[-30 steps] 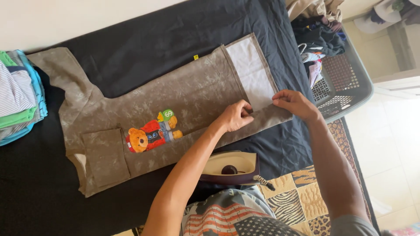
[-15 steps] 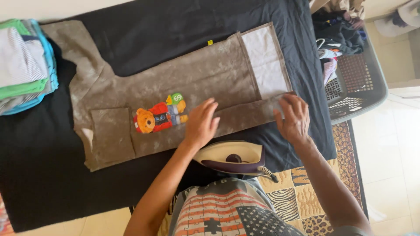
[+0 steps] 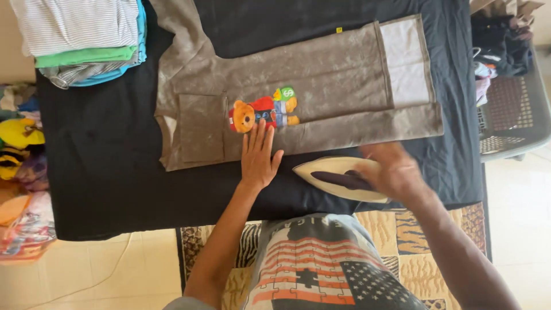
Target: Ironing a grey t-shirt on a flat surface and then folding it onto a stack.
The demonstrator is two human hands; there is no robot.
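The left hand [image 3: 259, 155] lies flat, fingers spread, on the folded brown cotton shirt [image 3: 310, 92] with a bear print; its long axis runs from 9 to 3 o'clock. At 3 o'clock, the blurred right hand [image 3: 393, 172] closes on the cream iron [image 3: 338, 177].

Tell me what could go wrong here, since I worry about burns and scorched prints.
1. The left hand lies flat on the brown shirt close to the iron that the right hand grips; it might get burned.
2. The bear print beside those fingers could melt under the iron.
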